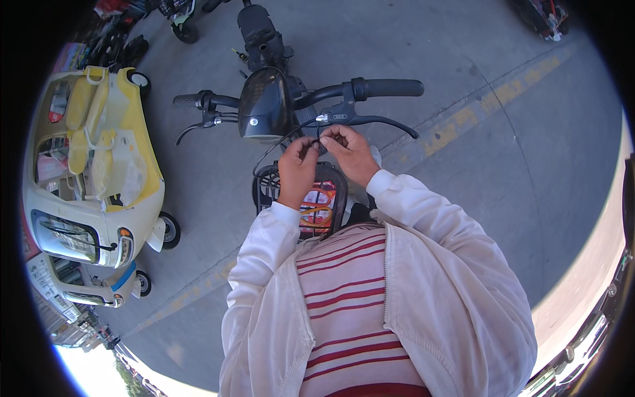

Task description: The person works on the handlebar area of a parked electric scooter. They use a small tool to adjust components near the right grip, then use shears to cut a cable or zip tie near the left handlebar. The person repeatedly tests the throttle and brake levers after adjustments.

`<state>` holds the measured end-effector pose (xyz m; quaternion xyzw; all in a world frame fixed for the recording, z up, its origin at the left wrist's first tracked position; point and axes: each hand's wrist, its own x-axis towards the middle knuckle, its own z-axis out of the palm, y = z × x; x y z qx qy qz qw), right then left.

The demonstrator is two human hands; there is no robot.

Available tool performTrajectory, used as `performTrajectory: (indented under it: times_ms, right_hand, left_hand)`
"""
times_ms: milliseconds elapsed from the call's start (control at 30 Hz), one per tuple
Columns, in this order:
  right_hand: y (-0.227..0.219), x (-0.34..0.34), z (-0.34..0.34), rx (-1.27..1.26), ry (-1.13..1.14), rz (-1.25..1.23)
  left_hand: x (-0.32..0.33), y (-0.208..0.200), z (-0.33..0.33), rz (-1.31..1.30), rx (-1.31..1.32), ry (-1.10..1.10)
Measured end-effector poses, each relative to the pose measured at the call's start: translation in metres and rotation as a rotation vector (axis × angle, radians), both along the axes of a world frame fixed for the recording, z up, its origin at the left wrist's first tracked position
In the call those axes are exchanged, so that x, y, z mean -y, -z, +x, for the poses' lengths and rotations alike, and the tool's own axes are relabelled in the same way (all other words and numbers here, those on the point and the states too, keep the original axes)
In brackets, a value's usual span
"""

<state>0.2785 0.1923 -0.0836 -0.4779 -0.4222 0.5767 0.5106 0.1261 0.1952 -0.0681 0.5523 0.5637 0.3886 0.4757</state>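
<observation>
My left hand (297, 172) and my right hand (352, 155) meet in front of an electric bike's handlebar, with thumbs and fingertips pinched together. Between them they grip a thin black cable (270, 151), which loops down on the left. Its exact end is hidden by my fingers. Just above my right hand is a black brake lever (383, 122) with a silver adjuster (322, 118). The glossy black headlight housing (266, 99) stands to the upper left of my hands. Below them sits a black wire basket (256, 184) holding red and orange packets.
A second brake lever (188, 132) and grip (185, 100) are on the left, the other grip (393, 88) on the right. The bike's saddle (256, 28) lies beyond. A yellow and white three-wheeler (142, 198) is parked at left. A faded yellow line (463, 122) crosses the concrete.
</observation>
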Motion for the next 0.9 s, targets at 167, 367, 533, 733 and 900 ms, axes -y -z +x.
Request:
performTrajectory:
  times_ms: [167, 367, 533, 733, 900]
  right_hand:
    - [-0.001, -0.012, 0.004, 0.141, -0.104, -0.043]
    - [0.017, -0.023, 0.002, 0.093, -0.158, 0.046]
    - [0.013, -0.022, 0.003, 0.192, -0.116, 0.152]
    - [0.012, -0.020, 0.006, 0.276, -0.016, 0.204]
    - [0.002, -0.021, 0.008, 0.358, -0.070, 0.209]
  left_hand:
    - [-0.002, -0.003, 0.001, -0.038, 0.016, -0.027]
    - [-0.009, -0.006, 0.006, -0.001, -0.217, -0.047]
    - [-0.012, 0.000, 0.010, 0.045, -0.246, -0.132]
    - [-0.010, -0.014, 0.019, 0.195, -0.508, -0.116]
    - [-0.009, -0.007, 0.017, 0.174, -0.411, -0.132]
